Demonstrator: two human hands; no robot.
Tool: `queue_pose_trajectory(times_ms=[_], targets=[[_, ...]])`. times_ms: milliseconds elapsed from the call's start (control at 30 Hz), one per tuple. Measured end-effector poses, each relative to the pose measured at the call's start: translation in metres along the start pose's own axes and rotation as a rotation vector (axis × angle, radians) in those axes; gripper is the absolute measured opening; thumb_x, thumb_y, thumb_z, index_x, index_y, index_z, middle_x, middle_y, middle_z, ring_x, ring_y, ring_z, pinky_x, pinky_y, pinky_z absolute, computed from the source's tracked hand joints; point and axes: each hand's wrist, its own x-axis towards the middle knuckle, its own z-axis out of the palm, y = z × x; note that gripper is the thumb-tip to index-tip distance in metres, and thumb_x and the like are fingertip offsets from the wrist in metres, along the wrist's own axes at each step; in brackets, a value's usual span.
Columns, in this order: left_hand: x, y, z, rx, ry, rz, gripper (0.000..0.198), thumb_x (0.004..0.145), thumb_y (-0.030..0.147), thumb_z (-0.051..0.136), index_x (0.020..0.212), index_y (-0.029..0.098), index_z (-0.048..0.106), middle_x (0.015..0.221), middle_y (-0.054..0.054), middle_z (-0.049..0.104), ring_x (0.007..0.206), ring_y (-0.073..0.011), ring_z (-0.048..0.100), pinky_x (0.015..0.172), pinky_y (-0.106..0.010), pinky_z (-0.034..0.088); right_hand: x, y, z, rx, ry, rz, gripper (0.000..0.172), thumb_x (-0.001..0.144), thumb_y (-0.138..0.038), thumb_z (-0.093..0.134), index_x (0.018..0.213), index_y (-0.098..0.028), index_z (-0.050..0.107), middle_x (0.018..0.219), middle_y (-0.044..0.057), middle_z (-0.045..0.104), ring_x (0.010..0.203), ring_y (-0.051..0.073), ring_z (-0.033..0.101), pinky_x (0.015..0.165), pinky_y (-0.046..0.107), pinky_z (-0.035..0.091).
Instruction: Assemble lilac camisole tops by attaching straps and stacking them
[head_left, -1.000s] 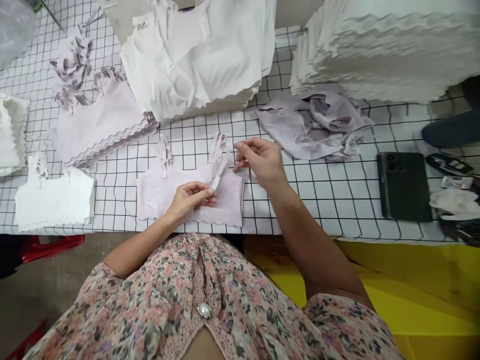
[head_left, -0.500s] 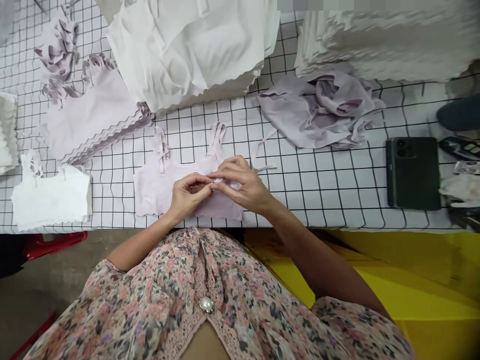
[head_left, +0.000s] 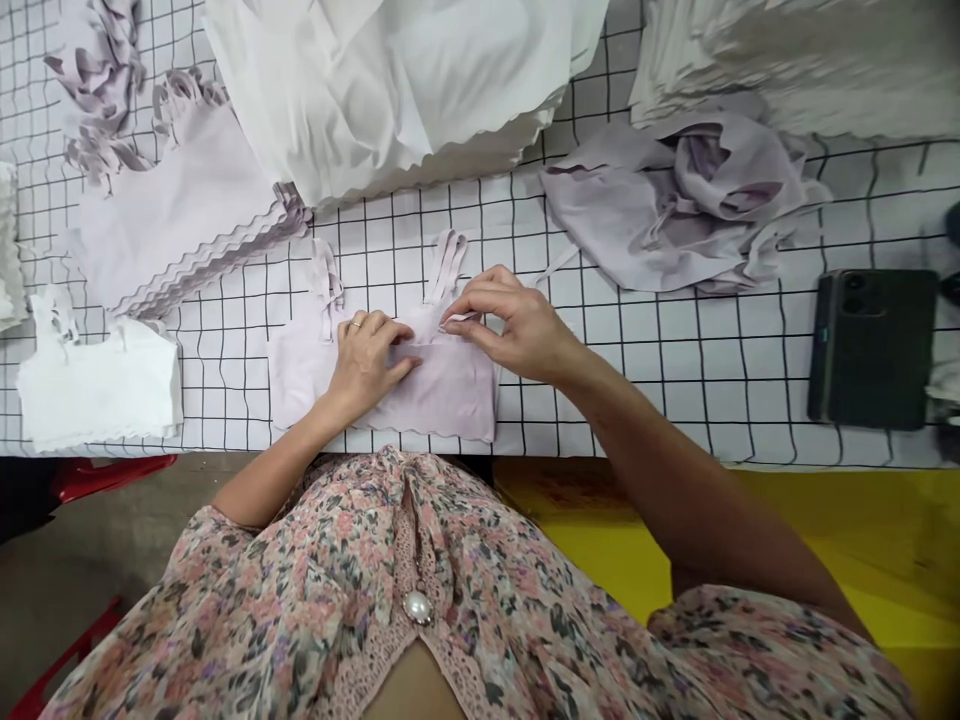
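A pale lilac strapped top (head_left: pixel 450 390) lies flat near the table's front edge, its two straps pointing away from me. My left hand (head_left: pixel 367 360) rests on the middle of the top, thumb and fingers apart, with a ring on one finger. Near the base of the right strap, my right hand (head_left: pixel 517 320) pinches the upper edge of the top between thumb and index finger. What exactly lies in that pinch is too small to tell.
On the checked table (head_left: pixel 660 390) lie a lilac stack (head_left: pixel 180 220), a white top (head_left: pixel 101 385), large white piles (head_left: pixel 420 90), a crumpled lilac heap (head_left: pixel 675 210) and a dark phone (head_left: pixel 874 350). Below sit a red stool (head_left: pixel 112 478) and something yellow (head_left: pixel 615 560).
My hands, earlier together over the top, have parted. The left has opened and moved slightly left onto the fabric; the right has moved up and right to the top's upper edge. The view has shifted slightly.
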Motion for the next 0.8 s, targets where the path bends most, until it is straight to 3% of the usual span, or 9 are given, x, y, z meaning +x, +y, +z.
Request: queue_pose_trajectory(times_ms=[133,300,467,800], targets=[[0.0,0.0,0.002,-0.02,-0.043,-0.018,0.009,0.092,0.028,0.082,0.094,0.022,0.076,0.095,-0.004,0.071,0.102,-0.0258,0.055,0.095,-0.042,0.034,0.012,0.009,0.005,-0.171,-0.206,-0.091,0.018,0.101,-0.028,0.058,0.09,-0.023,0.071,0.085,0.009,0.07,0.103,0.029,0.054,0.093,0.049,0.041],[0.0,-0.002,0.004,-0.078,-0.05,-0.004,0.008,0.095,0.03,0.081,0.09,0.024,0.08,0.094,-0.004,0.074,0.101,-0.0251,0.056,0.096,-0.044,0.031,0.02,0.011,0.012,-0.301,-0.38,-0.189,0.023,0.102,-0.023,0.052,0.092,-0.02,0.072,0.09,0.011,0.072,0.11,0.03,0.051,0.101,0.056,0.03],[0.001,-0.004,0.006,-0.09,-0.053,0.006,0.008,0.093,0.031,0.082,0.089,0.024,0.081,0.091,-0.003,0.074,0.099,-0.025,0.056,0.096,-0.044,0.031,0.025,0.013,0.008,-0.274,-0.446,-0.25,0.024,0.104,-0.026,0.053,0.095,-0.02,0.074,0.088,0.01,0.072,0.111,0.03,0.05,0.105,0.058,0.028],[0.0,-0.004,0.008,-0.098,-0.054,0.016,0.008,0.092,0.031,0.082,0.087,0.024,0.08,0.088,-0.004,0.071,0.1,-0.0257,0.055,0.099,-0.045,0.031,0.031,0.012,0.005,-0.229,-0.509,-0.233,0.026,0.101,-0.026,0.051,0.085,-0.02,0.072,0.081,0.008,0.067,0.109,0.03,0.049,0.104,0.062,0.028]])
